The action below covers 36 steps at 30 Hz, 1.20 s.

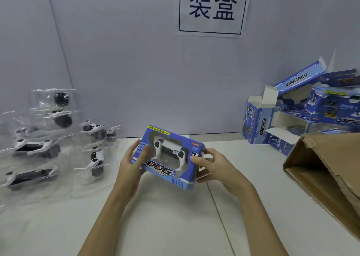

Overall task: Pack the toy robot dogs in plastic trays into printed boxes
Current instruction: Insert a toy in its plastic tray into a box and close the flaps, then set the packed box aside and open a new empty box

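The left hand point(129, 163) and the right hand point(211, 165) each wrap their fingers round one end of a blue printed box point(169, 158), held just above the white tabletop point(165, 216). Its long side runs left to right, tilted, window facing up. One white toy robot dog point(169, 149) shows inside. More dogs in clear plastic trays point(58, 138) are piled on the left, too jumbled to count. Empty boxes point(292, 115) are heaped at the right, near a brown carton point(327, 173).

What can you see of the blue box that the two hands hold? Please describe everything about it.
The blue printed box looks like cardboard, with "DOG" lettering and a yellow strip along its top edge. Through its front window a white and black toy dog shows. It is tilted, raised above the white table. The left hand grips its left end; the right hand holds its right end.
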Available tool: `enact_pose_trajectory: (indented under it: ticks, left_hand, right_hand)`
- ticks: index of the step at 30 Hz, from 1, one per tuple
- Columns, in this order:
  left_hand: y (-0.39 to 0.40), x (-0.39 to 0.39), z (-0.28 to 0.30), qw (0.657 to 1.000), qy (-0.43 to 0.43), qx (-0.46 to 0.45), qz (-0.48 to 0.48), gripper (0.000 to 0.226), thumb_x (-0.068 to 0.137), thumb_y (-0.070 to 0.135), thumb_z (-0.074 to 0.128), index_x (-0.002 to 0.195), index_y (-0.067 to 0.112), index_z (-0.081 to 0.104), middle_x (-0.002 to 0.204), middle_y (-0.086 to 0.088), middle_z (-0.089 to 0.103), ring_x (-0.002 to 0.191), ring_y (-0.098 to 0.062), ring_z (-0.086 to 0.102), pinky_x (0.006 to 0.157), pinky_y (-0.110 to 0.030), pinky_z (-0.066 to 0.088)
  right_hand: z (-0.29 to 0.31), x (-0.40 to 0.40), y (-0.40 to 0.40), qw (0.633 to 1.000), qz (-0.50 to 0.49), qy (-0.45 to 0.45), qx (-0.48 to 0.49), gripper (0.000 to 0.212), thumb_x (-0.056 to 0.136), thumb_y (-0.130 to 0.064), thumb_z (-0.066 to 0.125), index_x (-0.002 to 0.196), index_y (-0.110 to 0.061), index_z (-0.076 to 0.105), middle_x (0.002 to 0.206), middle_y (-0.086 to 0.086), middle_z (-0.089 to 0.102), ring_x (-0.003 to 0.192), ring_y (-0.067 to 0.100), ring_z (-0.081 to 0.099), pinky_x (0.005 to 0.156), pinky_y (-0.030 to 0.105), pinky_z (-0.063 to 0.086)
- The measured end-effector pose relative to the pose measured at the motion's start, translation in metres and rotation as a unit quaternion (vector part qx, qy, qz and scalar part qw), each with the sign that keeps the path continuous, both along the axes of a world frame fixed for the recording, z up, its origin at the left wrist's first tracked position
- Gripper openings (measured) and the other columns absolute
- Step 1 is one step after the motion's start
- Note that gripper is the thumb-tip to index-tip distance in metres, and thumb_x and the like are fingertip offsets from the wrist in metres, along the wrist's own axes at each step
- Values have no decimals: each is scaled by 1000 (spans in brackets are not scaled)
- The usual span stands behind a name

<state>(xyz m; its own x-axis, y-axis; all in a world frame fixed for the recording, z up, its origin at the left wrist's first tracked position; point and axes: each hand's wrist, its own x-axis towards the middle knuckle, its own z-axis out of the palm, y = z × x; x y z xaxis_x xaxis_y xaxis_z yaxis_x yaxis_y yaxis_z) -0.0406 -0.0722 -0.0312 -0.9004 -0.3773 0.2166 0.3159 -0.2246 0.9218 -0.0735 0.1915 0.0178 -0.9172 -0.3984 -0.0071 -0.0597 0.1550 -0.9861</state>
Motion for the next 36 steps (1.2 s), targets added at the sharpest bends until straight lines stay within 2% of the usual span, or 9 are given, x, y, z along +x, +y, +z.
enact_pose_trajectory:
  ticks: [4,9,11,15,21,24,28,32,36]
  left_hand:
    - [-5,-7,-2,998,-26,52,23,72,81,77,68,132,26,65,136,-2,62,125,-19,61,90,-49,61]
    - [-7,-15,-12,998,-59,20,25,65,86,72,58,117,18,75,122,-5,74,113,-28,70,84,-45,58]
    - [-3,-15,-15,997,-73,2,16,64,86,73,58,111,18,78,117,-5,76,107,-28,73,82,-44,58]
    - [1,-12,-14,996,-89,-28,-5,58,91,70,53,104,21,82,114,-1,77,100,-24,75,78,-41,60]
    - [19,-13,-24,975,-86,-182,90,37,103,48,52,97,20,76,112,-2,69,97,-27,69,73,-34,57]
    - [28,-16,-33,935,-54,-326,130,18,103,35,60,98,24,74,114,5,58,107,-22,62,81,-30,54]
    - [28,-24,-38,922,-69,-363,117,23,100,42,58,97,26,74,115,14,54,114,-11,53,77,-16,42]
    - [28,-26,-37,929,-72,-346,110,41,90,63,51,93,29,73,113,19,55,107,-1,59,82,-26,46]
    - [26,-32,-42,921,-85,-364,107,30,97,56,57,92,31,72,112,19,56,101,2,62,82,-24,45]
  right_hand:
    - [19,2,15,951,-138,-22,-276,50,91,-24,78,129,0,56,109,27,73,86,32,74,72,37,64]
    - [35,-6,32,722,-404,100,-552,73,83,-24,88,137,-5,43,132,14,67,109,24,74,79,31,63]
    - [36,-18,48,691,-470,89,-542,80,77,-34,91,134,-8,41,136,4,63,115,16,70,84,28,61]
    - [18,-49,50,812,-451,-2,-371,79,80,-32,90,141,-14,42,133,7,54,111,18,57,103,38,54]
    - [6,-111,37,880,-439,178,41,38,98,-11,65,134,-5,56,147,11,52,129,33,56,103,41,49]
    - [20,-154,49,846,-368,246,297,33,100,-6,59,133,-2,57,164,11,28,127,38,55,95,45,52]
    - [45,-212,76,749,-315,261,522,29,100,-4,60,129,-5,61,172,12,-4,122,38,56,87,42,52]
    - [55,-241,92,668,-315,225,636,38,100,-11,63,136,-5,55,157,22,25,110,37,65,91,42,58]
    - [33,-235,60,619,-320,288,657,35,99,-5,62,133,-6,56,145,21,39,103,30,69,84,37,57]
